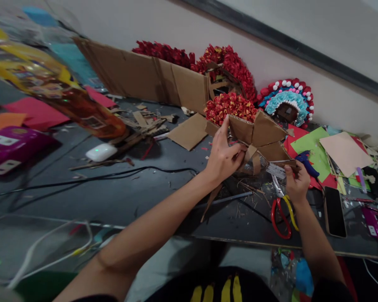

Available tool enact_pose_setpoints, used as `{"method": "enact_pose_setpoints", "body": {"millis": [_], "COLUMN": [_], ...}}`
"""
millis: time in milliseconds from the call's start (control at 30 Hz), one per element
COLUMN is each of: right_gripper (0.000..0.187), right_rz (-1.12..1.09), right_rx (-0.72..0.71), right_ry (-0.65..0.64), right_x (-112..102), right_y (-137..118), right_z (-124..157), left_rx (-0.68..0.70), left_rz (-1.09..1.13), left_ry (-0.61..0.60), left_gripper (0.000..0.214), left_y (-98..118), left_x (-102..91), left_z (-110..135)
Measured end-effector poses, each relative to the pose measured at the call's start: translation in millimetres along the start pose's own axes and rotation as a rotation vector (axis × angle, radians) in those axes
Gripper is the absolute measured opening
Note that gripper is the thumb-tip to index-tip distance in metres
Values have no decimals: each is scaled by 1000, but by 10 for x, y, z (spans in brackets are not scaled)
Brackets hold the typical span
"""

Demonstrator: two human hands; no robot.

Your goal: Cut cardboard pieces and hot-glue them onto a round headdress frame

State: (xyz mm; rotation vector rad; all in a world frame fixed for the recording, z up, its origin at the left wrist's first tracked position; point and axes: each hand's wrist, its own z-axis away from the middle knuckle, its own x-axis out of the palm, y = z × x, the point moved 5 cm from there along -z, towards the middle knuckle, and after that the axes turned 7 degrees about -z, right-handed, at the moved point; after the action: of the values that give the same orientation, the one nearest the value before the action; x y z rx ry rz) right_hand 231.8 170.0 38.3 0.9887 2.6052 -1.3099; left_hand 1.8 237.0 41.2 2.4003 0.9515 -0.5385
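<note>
My left hand (224, 157) grips the left side of a folded cardboard piece (267, 134), its index finger stretched up along the edge and its thumb lower down. The piece has several raised, pointed flaps, and red crinkled decorations (231, 108) show behind it. My right hand (297, 180) pinches the piece's lower right edge. Beside those fingers is a pale, clear strip (275, 170) with markings; whether the hand touches it is unclear. Scissors (281, 214) with red and yellow handles lie just below, partly behind my right hand. A blue glue gun (308, 163) rests to its right.
A blurred bottle of amber liquid (78, 105) stands at left, near a white mouse-like object (101, 152). A black cable (138, 170) crosses the table. Coloured paper (315, 142) and a phone (334, 212) lie at right. A long cardboard panel (138, 75) leans at the back.
</note>
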Motion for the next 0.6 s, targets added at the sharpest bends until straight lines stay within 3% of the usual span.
{"method": "enact_pose_setpoints", "body": {"millis": [400,600], "right_gripper": [18,18], "right_rz": [-30,-2], "right_rx": [-4,-27], "right_ry": [-15,-51], "right_x": [1,28], "right_y": [29,-35], "right_z": [18,10], "left_rx": [61,-11], "left_rz": [19,39], "left_ry": [86,5], "left_gripper": [14,19], "left_y": [16,-6], "left_x": [-6,57], "left_z": [6,10]}}
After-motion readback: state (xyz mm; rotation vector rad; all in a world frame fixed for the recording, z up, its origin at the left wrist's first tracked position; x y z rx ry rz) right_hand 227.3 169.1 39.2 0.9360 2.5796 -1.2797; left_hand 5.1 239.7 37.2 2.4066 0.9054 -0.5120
